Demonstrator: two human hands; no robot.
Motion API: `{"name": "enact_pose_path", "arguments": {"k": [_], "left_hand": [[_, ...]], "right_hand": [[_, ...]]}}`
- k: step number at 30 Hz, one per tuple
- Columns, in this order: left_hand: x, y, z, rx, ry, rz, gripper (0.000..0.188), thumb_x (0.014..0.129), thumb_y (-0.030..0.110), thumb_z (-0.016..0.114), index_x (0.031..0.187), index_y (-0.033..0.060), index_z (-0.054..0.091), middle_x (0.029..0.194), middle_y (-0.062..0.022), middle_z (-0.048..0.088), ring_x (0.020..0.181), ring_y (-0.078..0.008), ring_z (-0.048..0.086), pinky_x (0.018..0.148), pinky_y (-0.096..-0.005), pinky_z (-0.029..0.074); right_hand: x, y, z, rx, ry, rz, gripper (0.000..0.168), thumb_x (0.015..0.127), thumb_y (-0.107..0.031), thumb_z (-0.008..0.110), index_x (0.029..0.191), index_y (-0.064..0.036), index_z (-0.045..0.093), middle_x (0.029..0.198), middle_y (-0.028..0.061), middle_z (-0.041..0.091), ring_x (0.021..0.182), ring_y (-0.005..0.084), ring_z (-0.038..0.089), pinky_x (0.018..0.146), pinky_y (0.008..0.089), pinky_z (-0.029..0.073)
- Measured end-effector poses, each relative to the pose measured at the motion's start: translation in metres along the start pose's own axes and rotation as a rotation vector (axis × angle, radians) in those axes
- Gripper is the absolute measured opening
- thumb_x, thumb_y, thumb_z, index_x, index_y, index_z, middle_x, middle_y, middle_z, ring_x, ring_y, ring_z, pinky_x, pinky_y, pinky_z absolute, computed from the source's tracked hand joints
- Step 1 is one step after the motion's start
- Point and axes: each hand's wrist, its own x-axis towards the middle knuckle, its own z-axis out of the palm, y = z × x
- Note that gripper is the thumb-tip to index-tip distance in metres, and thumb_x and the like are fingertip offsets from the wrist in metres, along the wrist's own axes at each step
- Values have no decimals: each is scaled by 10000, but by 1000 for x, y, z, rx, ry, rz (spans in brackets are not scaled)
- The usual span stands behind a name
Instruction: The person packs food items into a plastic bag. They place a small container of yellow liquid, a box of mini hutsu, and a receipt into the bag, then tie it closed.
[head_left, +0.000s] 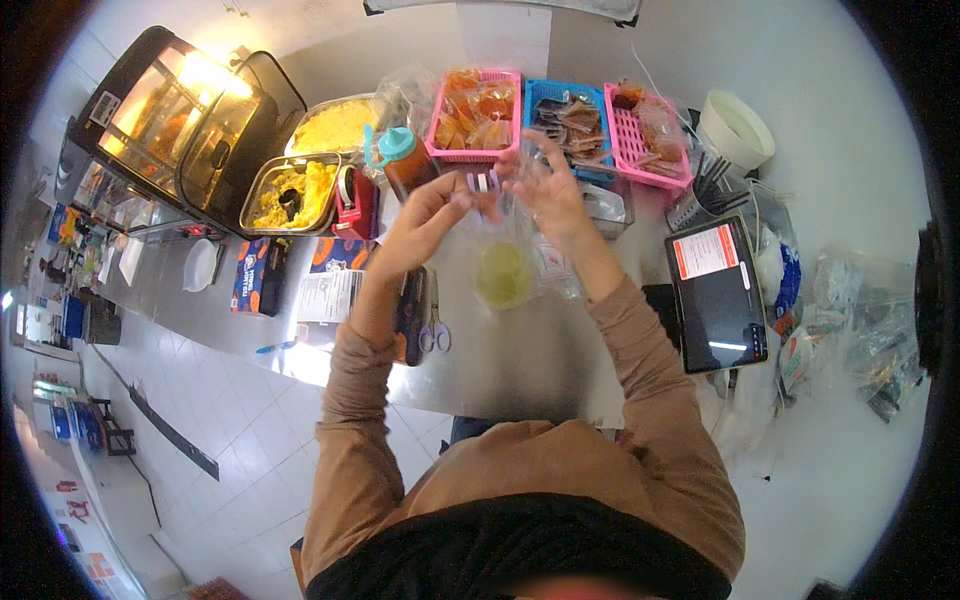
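My left hand pinches at a small purple and white item, perhaps a roll; its exact kind is unclear. Close by on the right, my right hand is raised with its fingers spread and blurred. Clear plastic shows around those fingers, but their grip on it cannot be made out. Below and between both hands is a clear plastic bag of green liquid, its upper part running up towards the right hand. A small clear packet with printing lies beside the bag.
Scissors lie left on the steel table. Behind stand a sauce bottle, a red tape dispenser, pink and blue baskets of packets, and a lit display warmer. At right are a tablet and a utensil holder.
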Motion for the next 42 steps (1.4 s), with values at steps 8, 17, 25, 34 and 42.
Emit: {"name": "enact_pose_path", "arguments": {"k": [8,17,25,34,42], "left_hand": [[5,-31,47,403,225,14,306,818,69,512,1117,29,463,867,-25,443,689,-125,452,614,-199,399],[1,-26,28,69,162,-68,102,752,143,617,793,61,572,711,-30,487,660,-167,534,675,-267,396],[-6,-40,40,1243,322,395,121,594,45,636,685,58,557,687,-54,556,657,-223,553,567,-318,390],[-32,-65,47,1055,516,557,171,674,-43,584,829,17,620,784,-80,629,748,-226,608,710,-293,463],[-106,-58,55,612,633,91,130,656,-42,641,774,7,618,786,-97,634,763,-166,614,685,-260,473]], "right_hand": [[-22,13,-2,-983,-193,-439,424,774,-6,536,1115,-61,288,930,72,442,791,197,523,721,329,426],[-23,0,-18,-161,-128,299,482,728,68,519,1044,-121,208,901,81,480,787,142,500,741,283,408],[-26,-3,-1,-300,-77,246,413,729,106,443,1082,-86,346,999,80,443,722,133,507,651,274,432],[-14,9,-36,-886,-127,-304,177,658,109,525,741,-9,627,654,57,565,668,140,512,574,231,420],[-53,53,-76,-728,180,58,58,722,-11,574,771,-15,606,685,39,597,688,125,557,644,252,450]]}}
